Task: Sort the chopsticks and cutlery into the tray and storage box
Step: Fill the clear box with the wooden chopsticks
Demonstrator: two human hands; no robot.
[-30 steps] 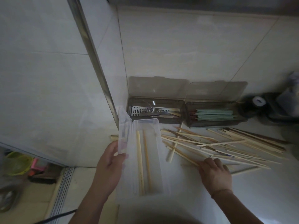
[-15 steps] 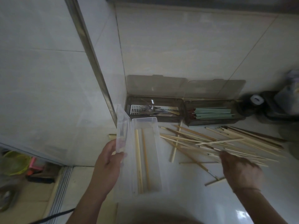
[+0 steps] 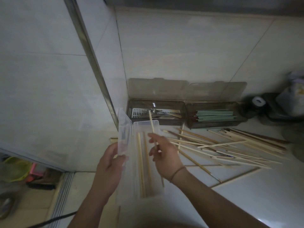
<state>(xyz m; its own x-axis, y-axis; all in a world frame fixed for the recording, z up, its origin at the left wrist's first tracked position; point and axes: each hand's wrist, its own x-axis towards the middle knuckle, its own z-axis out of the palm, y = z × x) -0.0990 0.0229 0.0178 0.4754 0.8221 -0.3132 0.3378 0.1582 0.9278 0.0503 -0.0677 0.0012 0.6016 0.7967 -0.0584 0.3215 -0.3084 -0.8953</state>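
While the person leans over the white counter (image 3: 246, 195), the right hand (image 3: 166, 159) hovers above the clear storage box (image 3: 131, 178), thumb and fingers pinching a single pale chopstick (image 3: 152, 124). That chopstick stands steeply, its upper end pointing toward twelve o'clock over the box's far rim and its lower end poking out below the wrist, where a thin band (image 3: 176, 172) circles the arm.

The left hand (image 3: 110, 165) grips the box's raised clear lid (image 3: 124, 135) at about nine o'clock of the box, fingers curled on the lid's near edge. Two light wooden chopsticks (image 3: 143, 170) lie side by side, lengthwise, on the box floor.

At three o'clock from the box a loose heap of chopsticks (image 3: 230, 145) sprawls across the counter, pale ones mixed with a few dark ones, crossing each other at shallow angles. One long stick (image 3: 199, 167) lies apart from the heap, slanting toward five o'clock.

Against the tiled wall (image 3: 181, 46) at twelve o'clock sit two smoky, lidded containers, side by side with lids tipped back. The left one, a cutlery tray (image 3: 181, 122), holds forks and other metal pieces on a perforated insert. The right container (image 3: 213, 124) holds a neat bundle of green chopsticks (image 3: 215, 115). At two o'clock, dark objects sit blurred in the corner; I cannot tell what they are.
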